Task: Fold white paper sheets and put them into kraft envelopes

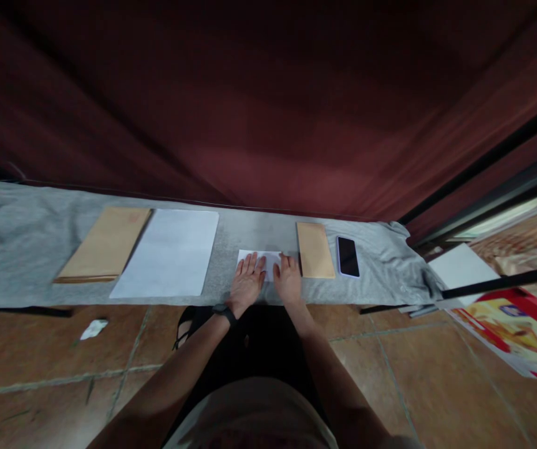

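Note:
A small white sheet of paper (270, 260), apparently folded, lies on the grey cloth in front of me. Flat across its left part rests my left hand (247, 280), fingers stretched out and a dark band at the wrist. My right hand (288, 279) touches the paper's right edge, its fingers pointing forward and the thumb held apart. Neither hand grips anything that I can see, and the two cover much of the sheet. Just right of my right hand is a brown envelope (315, 251).
A phone (348, 256) lies right of the small envelope. To the left are a stack of large white paper (169, 255) and a pile of larger brown envelopes (106, 243). The grey cloth (25, 243) covers a narrow table before a dark red curtain (259, 125). A colourful box (516, 324) stands at right.

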Tool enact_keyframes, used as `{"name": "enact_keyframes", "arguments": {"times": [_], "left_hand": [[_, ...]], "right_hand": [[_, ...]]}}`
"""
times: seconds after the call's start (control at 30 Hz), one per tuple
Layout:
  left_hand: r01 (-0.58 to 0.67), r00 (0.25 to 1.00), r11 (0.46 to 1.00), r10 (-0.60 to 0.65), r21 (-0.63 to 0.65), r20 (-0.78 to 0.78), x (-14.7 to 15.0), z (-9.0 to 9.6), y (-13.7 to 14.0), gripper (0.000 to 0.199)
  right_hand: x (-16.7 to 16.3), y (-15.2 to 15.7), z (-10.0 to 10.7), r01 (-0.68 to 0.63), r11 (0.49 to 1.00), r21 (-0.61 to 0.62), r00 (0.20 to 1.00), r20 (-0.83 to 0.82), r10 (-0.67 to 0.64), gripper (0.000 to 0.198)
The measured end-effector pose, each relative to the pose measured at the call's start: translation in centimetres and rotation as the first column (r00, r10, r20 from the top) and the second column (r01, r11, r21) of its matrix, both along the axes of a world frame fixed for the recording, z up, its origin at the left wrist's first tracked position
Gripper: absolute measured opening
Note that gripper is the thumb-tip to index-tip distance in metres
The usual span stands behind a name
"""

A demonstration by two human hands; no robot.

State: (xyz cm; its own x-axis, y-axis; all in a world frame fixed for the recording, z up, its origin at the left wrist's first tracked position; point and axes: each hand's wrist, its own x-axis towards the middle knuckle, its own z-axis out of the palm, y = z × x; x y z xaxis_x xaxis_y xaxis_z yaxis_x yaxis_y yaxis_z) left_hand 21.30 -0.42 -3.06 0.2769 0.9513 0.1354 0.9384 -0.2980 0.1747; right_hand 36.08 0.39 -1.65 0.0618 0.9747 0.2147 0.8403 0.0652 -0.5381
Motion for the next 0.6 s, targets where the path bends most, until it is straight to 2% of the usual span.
{"name": "enact_keyframes", "arguments": {"times": [0.1, 0.17, 0.33, 0.6], "left_hand": [[0.032, 0.999, 0.999, -0.033, -0.028, -0.022, -0.4, 0.3, 0.3, 0.055], [0.035, 0.999, 0.998, -0.036, -0.044, -0.034, -0.6, 0.3, 0.5, 0.056], [-0.012, 0.999, 0.999, 0.010, -0.048, -0.035, -0.8, -0.3, 0.6, 0.060], [-0.115, 0.992, 0.993, 0.117, -0.035, 0.044, -2.0, -0.9, 0.2, 0.066]], "right_hand": [[-1.9, 0.6, -0.2, -0.240, 0.970, 0.032, 0.968, 0.088, 0.236, 0.043], [-2.8, 0.9, -0.8, -0.305, 0.952, 0.008, 0.944, 0.132, 0.302, 0.045], [-3.0, 0.6, -2.1, -0.207, 0.977, -0.050, 0.951, 0.222, 0.213, 0.051], [-1.0, -0.1, -2.8, -0.161, 0.987, -0.024, 0.931, 0.327, 0.160, 0.054]]}}
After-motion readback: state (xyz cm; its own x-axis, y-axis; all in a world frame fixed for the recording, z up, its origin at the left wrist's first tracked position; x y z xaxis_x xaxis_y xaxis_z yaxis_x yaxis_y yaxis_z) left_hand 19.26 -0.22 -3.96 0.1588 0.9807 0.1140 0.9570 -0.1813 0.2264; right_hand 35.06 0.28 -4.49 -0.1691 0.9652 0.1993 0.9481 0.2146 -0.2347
